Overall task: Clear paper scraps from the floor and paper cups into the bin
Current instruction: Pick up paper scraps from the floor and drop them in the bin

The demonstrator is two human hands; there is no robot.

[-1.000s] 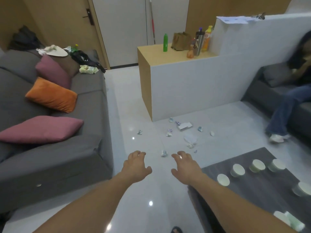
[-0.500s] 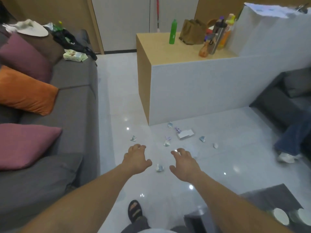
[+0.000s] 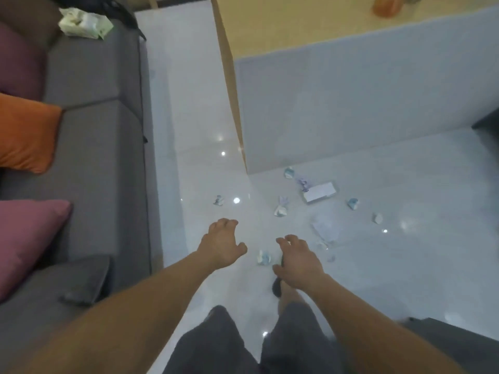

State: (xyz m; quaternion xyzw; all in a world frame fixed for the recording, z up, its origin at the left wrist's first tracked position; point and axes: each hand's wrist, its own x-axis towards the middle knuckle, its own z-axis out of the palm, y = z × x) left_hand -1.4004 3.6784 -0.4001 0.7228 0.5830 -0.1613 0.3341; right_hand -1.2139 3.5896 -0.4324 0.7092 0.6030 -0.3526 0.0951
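Several crumpled paper scraps lie scattered on the glossy white floor. One scrap (image 3: pixel 263 257) sits between my hands, another scrap (image 3: pixel 219 200) lies further left, and a third scrap (image 3: pixel 280 210) is ahead of it. A flat white paper piece (image 3: pixel 320 192) lies near the counter's foot, and a pale sheet (image 3: pixel 325 230) lies right of my right hand. My left hand (image 3: pixel 220 244) hovers over the floor with loosely curled fingers and holds nothing. My right hand (image 3: pixel 298 260) is likewise held out and empty. No bin or paper cups are in view.
A grey sofa (image 3: pixel 94 147) with an orange cushion (image 3: pixel 25 133) and a pink cushion (image 3: pixel 24 238) runs along the left. A white-fronted counter (image 3: pixel 351 103) with a wooden top stands ahead on the right. A dark table corner (image 3: pixel 459 344) shows at bottom right. My legs are below.
The view has moved forward and tilted down, so the scraps are nearer and my legs show. The table with cups has dropped out of view. Both hands stay held out and empty.
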